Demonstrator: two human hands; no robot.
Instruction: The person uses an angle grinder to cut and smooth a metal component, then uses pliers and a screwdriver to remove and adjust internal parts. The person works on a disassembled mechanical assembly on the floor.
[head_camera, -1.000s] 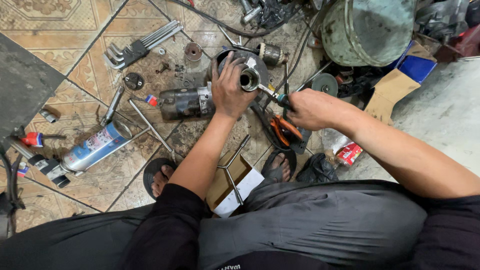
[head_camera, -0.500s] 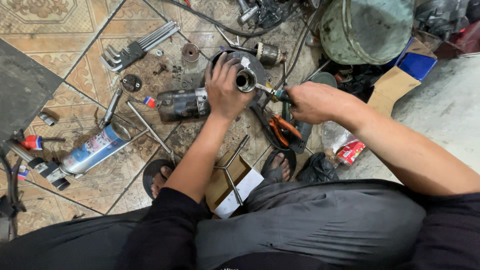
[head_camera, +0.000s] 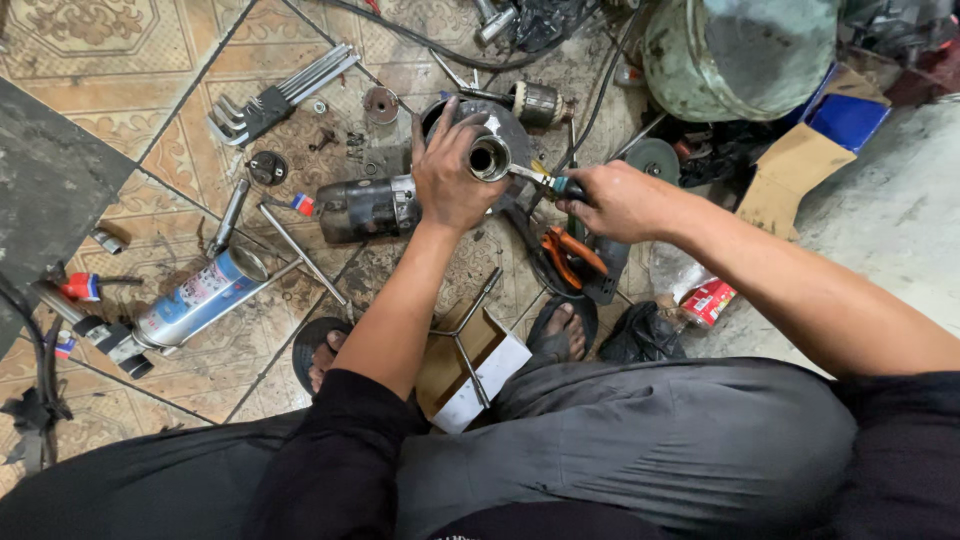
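Observation:
My left hand (head_camera: 452, 178) grips a short metal cylinder (head_camera: 490, 158) with its open end facing up, held above the tiled floor. My right hand (head_camera: 615, 200) holds a small screwdriver (head_camera: 545, 181) with a dark green handle, its tip at the cylinder's rim. Under the left hand lie a dark motor body (head_camera: 365, 208) and a round grey housing (head_camera: 500, 122).
A set of hex keys (head_camera: 275, 95), a spray can (head_camera: 200, 298), orange-handled pliers (head_camera: 570, 252), a T-handle wrench (head_camera: 290, 245), a motor armature (head_camera: 535, 102) and small parts lie on the floor. A green metal drum (head_camera: 735, 50) and cardboard (head_camera: 795, 170) stand at the back right. My sandalled feet (head_camera: 555, 330) flank a small box (head_camera: 475, 375).
Both hands have stayed together on the cylinder. The screwdriver tip remains at the rim, with only a slight shift of the hands.

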